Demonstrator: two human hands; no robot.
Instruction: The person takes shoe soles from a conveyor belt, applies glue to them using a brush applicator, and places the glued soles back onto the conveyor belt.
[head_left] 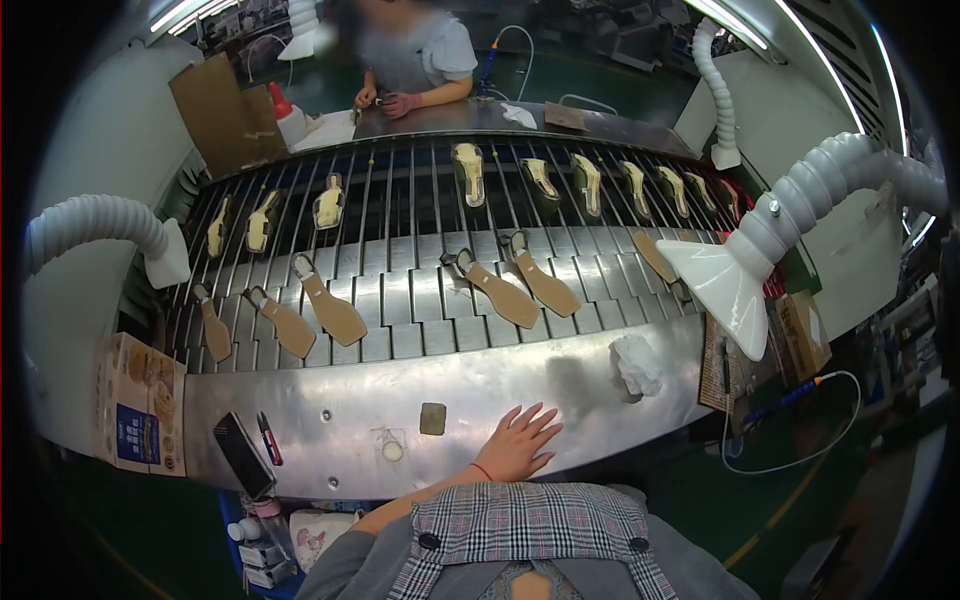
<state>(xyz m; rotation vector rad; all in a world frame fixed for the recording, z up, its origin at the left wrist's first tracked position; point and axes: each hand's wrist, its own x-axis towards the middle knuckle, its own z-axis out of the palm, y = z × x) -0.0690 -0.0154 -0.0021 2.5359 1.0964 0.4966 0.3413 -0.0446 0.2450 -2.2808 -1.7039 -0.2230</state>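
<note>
My left hand (515,445) lies palm down near the front edge of the metal table (300,400), fingers spread and nothing in them. My right hand is out of view. Left of my hand lie a small square brown block (432,419) and a small round pale disc (392,452). Beyond, tan shoe soles (543,283) with dark straps at their narrow ends rest on the slatted conveyor (400,340). A second row of shoe pieces (468,175), cream with dark edges, sits farther back on the rods.
A crumpled white cloth (637,366) lies right of my hand. A phone (243,455) and a red-and-dark cutter (269,438) lie at left, near a carton (143,405). White duct nozzles (715,290) hang over both sides. A person (415,60) works across the conveyor.
</note>
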